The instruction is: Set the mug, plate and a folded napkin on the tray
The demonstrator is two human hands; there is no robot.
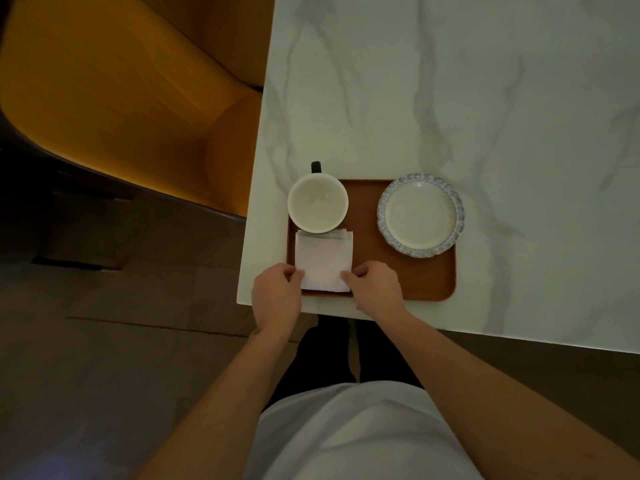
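A brown wooden tray (pixel 367 244) lies at the near left corner of the marble table. On its far left stands a white mug (pixel 317 203) with a dark handle pointing away from me. A white plate (pixel 420 215) with a blue scalloped rim sits on the tray's far right corner. A folded white napkin (pixel 324 259) lies flat on the tray's near left, just below the mug. My left hand (pixel 275 294) pinches the napkin's near left corner. My right hand (pixel 375 286) pinches its near right corner.
The white marble table (pixel 485 98) stretches away and to the right; its left edge and near edge run close to the tray. A yellow upholstered chair (pixel 114 98) stands left of the table over a dark floor.
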